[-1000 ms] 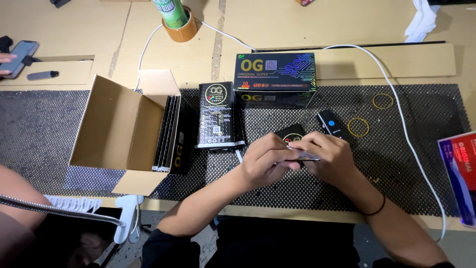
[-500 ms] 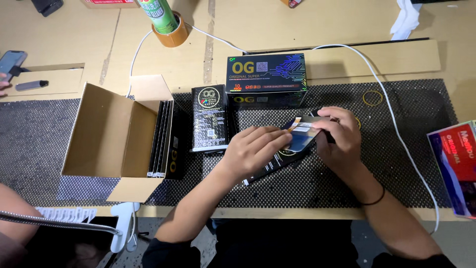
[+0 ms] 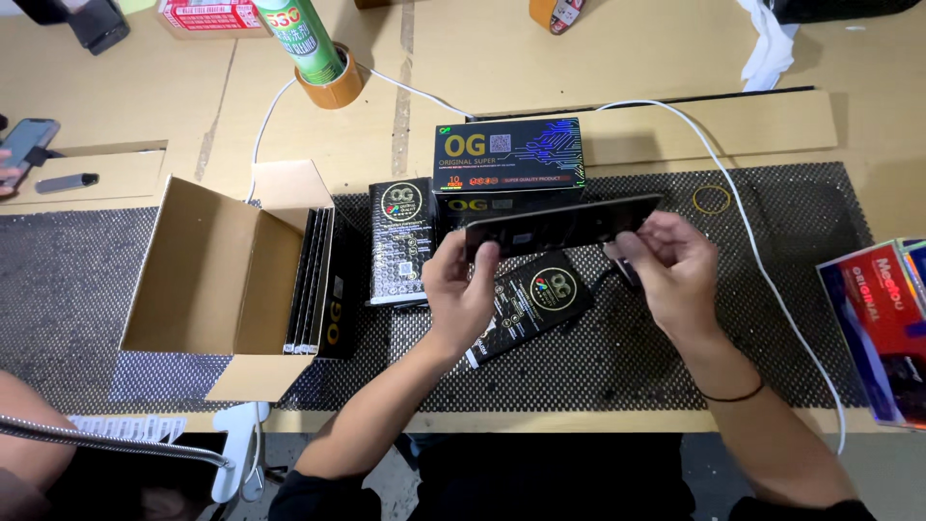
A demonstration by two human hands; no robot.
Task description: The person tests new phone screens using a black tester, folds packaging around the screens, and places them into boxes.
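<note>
I see my left hand (image 3: pixel 461 289) and my right hand (image 3: pixel 670 270) holding a thin black panel (image 3: pixel 562 226) between them, near the middle of the frame. Each hand is closed on one end of it, fingers pinching the edges. It hangs above the desk (image 3: pixel 617 58), tilted a bit. Under it lies a flat black packet (image 3: pixel 529 304) on the dotted mat (image 3: pixel 675 338). The brown box (image 3: pixel 231 275) at the left has only a few packets standing in it, so I think most of the packing is left.
</note>
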